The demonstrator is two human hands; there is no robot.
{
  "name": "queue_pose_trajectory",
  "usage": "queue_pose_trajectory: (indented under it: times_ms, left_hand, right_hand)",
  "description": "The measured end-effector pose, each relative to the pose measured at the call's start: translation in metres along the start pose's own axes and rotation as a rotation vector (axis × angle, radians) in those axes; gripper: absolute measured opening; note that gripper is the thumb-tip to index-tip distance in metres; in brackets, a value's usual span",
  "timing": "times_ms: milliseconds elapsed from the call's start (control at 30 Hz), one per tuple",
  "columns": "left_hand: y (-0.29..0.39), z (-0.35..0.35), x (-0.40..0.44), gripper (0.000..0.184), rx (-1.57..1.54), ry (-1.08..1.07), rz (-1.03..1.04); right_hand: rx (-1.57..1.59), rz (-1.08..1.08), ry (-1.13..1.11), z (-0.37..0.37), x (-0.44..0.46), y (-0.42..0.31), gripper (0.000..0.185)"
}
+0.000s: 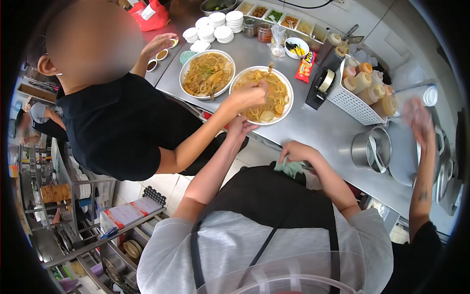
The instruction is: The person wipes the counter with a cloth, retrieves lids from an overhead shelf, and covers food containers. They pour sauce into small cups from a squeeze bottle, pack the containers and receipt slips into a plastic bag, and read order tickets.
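My left hand is at the near edge of a white plate of noodles, thumb and fingers on its rim. My right hand is closed on a pale green cloth, which hangs in front of my black apron at the counter's edge. Over the noodles in this plate is a co-worker's hand, its fingers pinched. Just to the left stands a second white plate, also heaped with noodles.
Stacked small white dishes and topping trays line the back. A red snack packet, sauce-bottle basket and metal pot stand rightward. A co-worker in black is close at left; another person's blurred hand is far right.
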State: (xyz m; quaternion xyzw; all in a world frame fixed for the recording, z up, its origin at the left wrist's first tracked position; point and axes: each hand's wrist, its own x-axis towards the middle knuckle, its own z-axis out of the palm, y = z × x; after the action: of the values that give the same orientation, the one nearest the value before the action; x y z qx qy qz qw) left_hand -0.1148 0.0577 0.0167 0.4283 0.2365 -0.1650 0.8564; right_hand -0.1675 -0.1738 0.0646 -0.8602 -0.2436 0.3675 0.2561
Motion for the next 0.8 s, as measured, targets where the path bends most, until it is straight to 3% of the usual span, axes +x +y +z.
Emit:
queue_pose_trajectory:
  times_ms: [33, 67, 133, 200, 267, 333, 400, 500, 567, 633, 700, 800]
  left_hand:
    - [0.0, 0.003, 0.002, 0.049, -0.009, -0.015, -0.005]
    - [-0.002, 0.004, 0.001, 0.049, -0.006, -0.025, -0.007]
    - [-0.013, -0.001, -0.013, 0.05, 0.009, -0.092, 0.065]
    - [-0.023, -0.002, -0.034, 0.046, 0.026, -0.02, -0.028]
    - [-0.012, 0.019, -0.077, 0.044, 0.391, -0.3, -0.13]
    - [-0.01, 0.03, -0.087, 0.039, 0.298, -0.367, -0.123]
    - [-0.008, 0.033, -0.078, 0.027, 0.528, -0.495, 0.072]
    - [0.001, 0.037, -0.081, 0.019, 0.538, -0.425, 0.03]
    - [0.004, 0.031, -0.082, 0.025, 0.571, -0.454, 0.011]
    - [0.01, 0.022, -0.09, 0.029, 0.584, -0.408, 0.025]
    - [0.011, 0.001, -0.091, 0.035, 0.628, -0.397, 0.001]
    - [0.017, -0.021, -0.099, 0.032, 0.654, -0.348, -0.091]
  right_hand:
    - [0.154, -0.082, -0.225, -0.007, -0.002, 0.0, 0.026]
    - [0.154, -0.077, -0.217, -0.017, -0.007, 0.003, 0.026]
    - [0.355, -0.162, -0.054, -0.038, -0.023, 0.009, 0.025]
    - [0.374, -0.188, 0.005, -0.058, -0.034, 0.003, 0.027]
    - [0.387, -0.218, 0.066, -0.069, -0.041, -0.006, 0.029]
    - [0.423, -0.271, 0.122, -0.068, -0.033, -0.028, 0.033]
    - [0.404, -0.309, 0.147, -0.059, -0.028, -0.036, 0.032]
    - [0.513, -0.301, 0.204, -0.062, -0.03, -0.027, 0.028]
    - [0.448, -0.175, 0.228, -0.08, -0.047, 0.003, 0.025]
    - [0.324, 0.062, 0.389, -0.094, -0.07, 0.043, 0.023]
    - [0.239, 0.506, 0.604, -0.094, -0.087, 0.077, 0.03]
    - [0.125, 0.635, 0.802, -0.058, -0.065, 0.151, 0.025]
